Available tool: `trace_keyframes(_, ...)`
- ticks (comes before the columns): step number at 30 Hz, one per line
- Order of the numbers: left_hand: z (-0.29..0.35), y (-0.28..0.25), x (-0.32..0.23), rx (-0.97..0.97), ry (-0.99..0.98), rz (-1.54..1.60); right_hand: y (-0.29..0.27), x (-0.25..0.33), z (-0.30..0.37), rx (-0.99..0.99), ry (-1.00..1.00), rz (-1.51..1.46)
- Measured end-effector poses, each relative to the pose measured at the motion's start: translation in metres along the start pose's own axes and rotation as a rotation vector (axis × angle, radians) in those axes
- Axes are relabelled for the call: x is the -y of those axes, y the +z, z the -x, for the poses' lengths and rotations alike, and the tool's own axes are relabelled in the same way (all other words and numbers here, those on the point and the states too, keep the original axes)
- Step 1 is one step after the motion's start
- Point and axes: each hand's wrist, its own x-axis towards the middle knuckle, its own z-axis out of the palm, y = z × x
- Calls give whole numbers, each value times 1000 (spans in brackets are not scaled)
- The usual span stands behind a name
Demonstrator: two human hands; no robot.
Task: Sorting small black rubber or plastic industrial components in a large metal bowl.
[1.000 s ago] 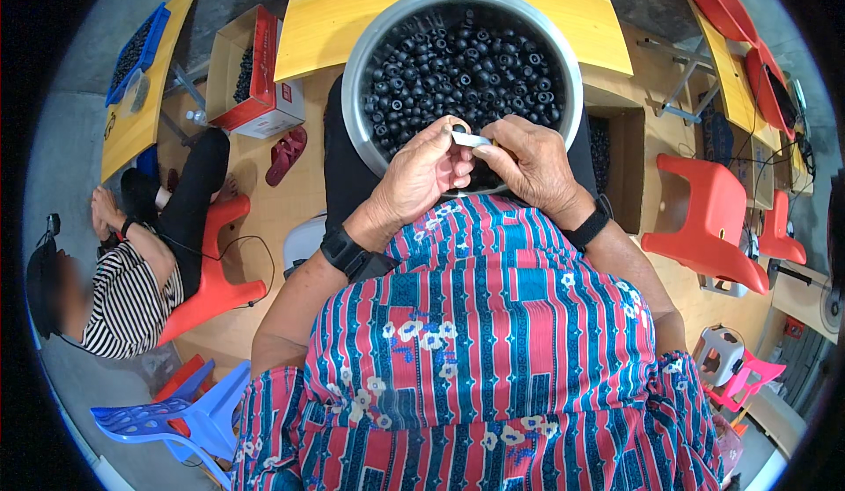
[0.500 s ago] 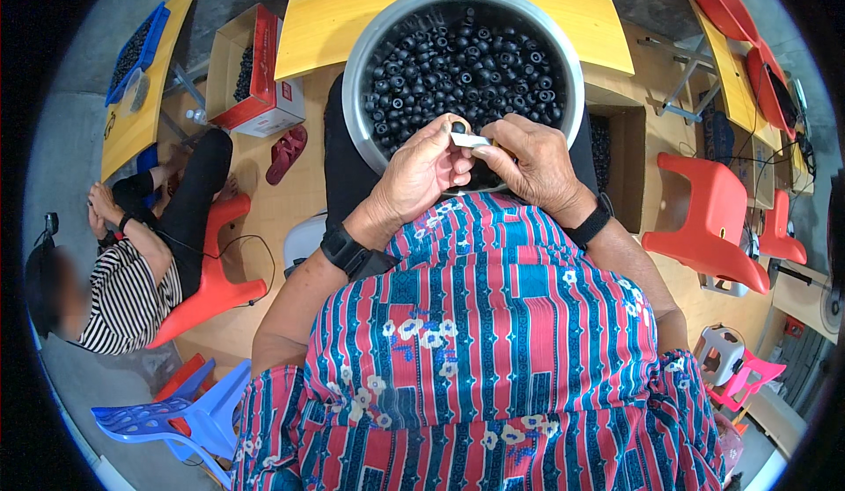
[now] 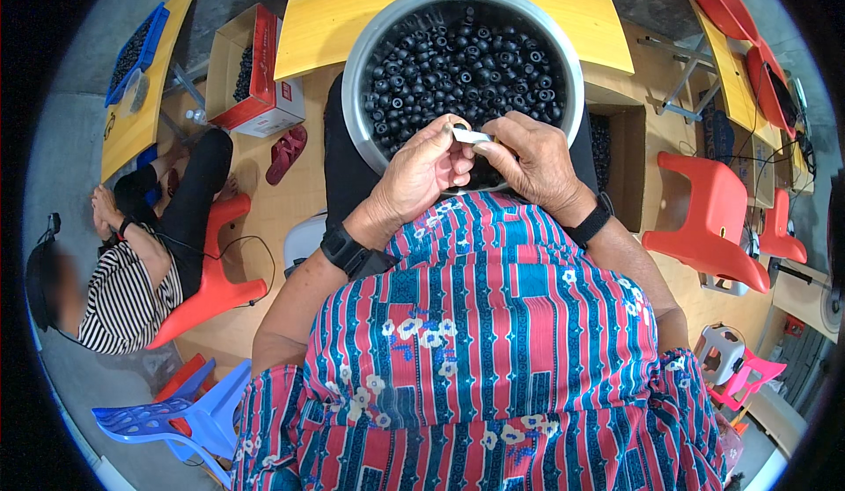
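Over the near rim of a big metal basin [image 3: 354, 108], my two hands meet with their fingertips close together. My left hand [image 3: 419, 169] pinches a small black rounded part [image 3: 460, 126], mostly hidden by the fingers. My right hand [image 3: 541, 165] is closed around a small knife [image 3: 473, 137]; its pale flat blade lies against the black part, and its handle is largely covered by the fingers. Inside the basin is a heap of small black ring-like parts [image 3: 458, 73], many showing a hole. The basin sits at my lap, against the table edge.
A yellow wooden table [image 3: 308, 24] stands beyond the basin. Cardboard boxes holding black parts stand left [image 3: 231, 73] and right [image 3: 627, 169]. A red stool [image 3: 709, 218] is at right. At left a person in a striped top [image 3: 132, 302] sits on a red chair [image 3: 216, 280].
The knife blade has tilted slightly at the black part; my hands otherwise hold their place. The seated person at left has shifted their hands a little.
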Motion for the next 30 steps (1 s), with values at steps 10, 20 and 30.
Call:
trace_keyframes(10, -1, -1, 2, -3, 5, 6, -1, 1, -1, 17, 5, 26)
trace_keyframes(20, 0, 1, 0, -18, 18, -50, 1, -1, -1, -3, -2, 4)
trace_keyframes(30, -1, 6, -3, 61, 39, -110, -2, -15, -8, -30, 360, -54)
